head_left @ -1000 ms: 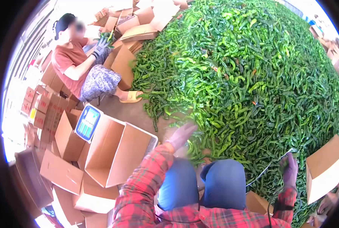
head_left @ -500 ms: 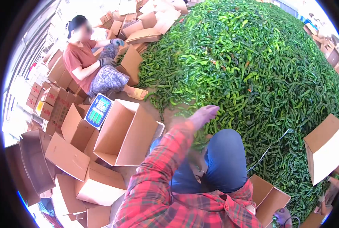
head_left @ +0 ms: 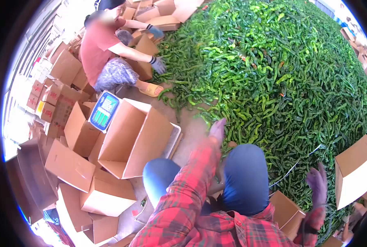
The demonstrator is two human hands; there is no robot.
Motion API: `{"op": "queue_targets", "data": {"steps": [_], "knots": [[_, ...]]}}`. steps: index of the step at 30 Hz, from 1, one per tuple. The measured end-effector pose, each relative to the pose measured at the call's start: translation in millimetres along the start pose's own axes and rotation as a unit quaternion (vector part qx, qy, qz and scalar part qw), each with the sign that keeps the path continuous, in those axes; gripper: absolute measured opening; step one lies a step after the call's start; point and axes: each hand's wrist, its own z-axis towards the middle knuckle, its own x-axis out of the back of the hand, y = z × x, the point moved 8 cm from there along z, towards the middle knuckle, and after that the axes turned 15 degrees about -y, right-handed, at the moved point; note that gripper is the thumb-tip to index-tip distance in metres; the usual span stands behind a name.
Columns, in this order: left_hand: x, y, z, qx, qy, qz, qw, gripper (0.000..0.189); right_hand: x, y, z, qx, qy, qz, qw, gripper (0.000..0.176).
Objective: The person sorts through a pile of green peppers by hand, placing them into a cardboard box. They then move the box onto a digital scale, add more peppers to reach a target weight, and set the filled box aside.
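A large heap of green peppers fills the centre and right. My left hand, in a purple glove, is at the heap's near edge, above my knees; its fingers are blurred and partly hidden. Further right, my right hand, also gloved, is raised over the peppers with its fingers spread and nothing in it. An open cardboard box lies tilted on a scale with a blue display, left of my knees.
A person in a red shirt sits at upper left, reaching both gloved hands to the heap. Cardboard boxes crowd the left side. A small box stands by my right knee, another at far right.
My left hand has drawn slightly nearer and left. My right hand has risen from the bottom edge over the peppers. The other person has leaned forward, arms stretched to the heap.
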Motion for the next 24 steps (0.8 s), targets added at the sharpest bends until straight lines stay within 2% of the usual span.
{"op": "queue_targets", "data": {"steps": [1, 2, 3, 4, 5, 7, 8, 9, 10, 11, 12, 14, 15, 16, 17, 18, 19, 20, 21, 22, 24], "knots": [[10.7, 0.2, -1.4, 0.008, -0.002, 0.129, 0.992, 0.049, -6.9, 49.0, 32.8, -0.007, -0.064, 0.063, 0.996, 0.066], [17.8, -30.8, 17.8, 0.019, -0.006, 0.208, 0.978, 0.05, -29.0, 90.2, 52.9, -0.107, -0.054, 0.109, 0.987, 0.07], [32.2, -94.4, 48.7, 0.052, -0.012, 0.226, 0.973, 0.052, -20.5, 177.6, 79.5, -0.137, -0.072, 0.207, 0.966, 0.074], [40.2, -175.2, 78.3, 0.094, -0.021, 0.215, 0.972, 0.054, -34.8, 230.8, 91.8, -0.205, -0.065, 0.293, 0.932, 0.08], [52.3, -246.8, 94.9, 0.147, -0.026, 0.172, 0.974, 0.056, -68.4, 238.5, 89.5, -0.248, -0.052, 0.331, 0.909, 0.097], [66.9, -333.8, 96.1, 0.241, -0.004, 0.045, 0.969, 0.06, -65.5, 305.8, 100.1, -0.317, 0.026, 0.265, 0.91, 0.097], [63.9, -327.0, 89.0, 0.27, 0.017, 0.0, 0.963, 0.066, -61.0, 337.1, 109.2, -0.342, 0.053, 0.222, 0.912, 0.097], [60.3, -317.1, 80.0, 0.297, 0.041, -0.044, 0.953, 0.072, -41.1, 384.9, 122.6, -0.321, 0.096, 0.192, 0.922, 0.095], [62.3, -314.8, 88.2, 0.277, 0.056, -0.012, 0.959, 0.076, -21.3, 437.0, 137.5, -0.295, 0.132, 0.162, 0.932, 0.094], [67.5, -311.7, 102.1, 0.251, 0.075, 0.018, 0.965, 0.08, -11.8, 460.0, 160.2, -0.264, 0.162, 0.131, 0.942, 0.093], [76.7, -307.8, 111.1, 0.225, 0.1, 0.046, 0.968, 0.085, -22.2, 431.8, 168.7, -0.215, 0.229, 0.12, 0.942, 0.089], [90.0, -298.8, 131.3, 0.187, 0.156, 0.103, 0.964, 0.09, -42.9, 427.5, 184.5, -0.292, 0.245, 0.19, 0.904, 0.09], [91.9, -337.2, 156.5, 0.151, 0.144, 0.004, 0.978, 0.086, -57.9, 422.5, 193.8, -0.33, 0.246, 0.204, 0.888, 0.091], [89.0, -353.7, 183.8, 0.124, 0.098, 0.185, 0.97, 0.083, -72.7, 417.5, 201.6, -0.366, 0.245, 0.217, 0.871, 0.093], [84.4, -368.4, 207.0, 0.096, 0.079, 0.399, 0.909, 0.08, -94.1, 392.4, 210.7, -0.356, 0.203, 0.222, 0.885, 0.096], [78.4, -382.1, 226.8, 0.055, 0.093, 0.566, 0.818, 0.077, -116.3, 364.9, 219.6, -0.344, 0.161, 0.226, 0.897, 0.098], [67.6, -321.3, 210.5, 0.08, 0.065, 0.313, 0.944, 0.081, -131.3, 368.4, 227.7, -0.316, 0.101, 0.27, 0.904, 0.1], [52.1, -242.5, 187.6, 0.1, 0.089, 0.042, 0.99, 0.086, -146.6, 372.0, 235.8, -0.288, 0.04, 0.313, 0.904, 0.102], [53.5, -283.3, 205.5, 0.119, 0.087, 0.082, 0.986, 0.093, -153.6, 392.5, 237.9, -0.298, 0.004, 0.377, 0.877, 0.102], [50.0, -263.9, 201.6, 0.158, 0.064, 0.146, 0.975, 0.098, -168.1, 388.4, 242.6, -0.282, -0.028, 0.39, 0.876, 0.103], [47.7, -257.1, 192.9, 0.17, 0.058, 0.105, 0.978, 0.1, -187.3, 366.1, 243.0, -0.241, -0.083, 0.413, 0.874, 0.103]]}}
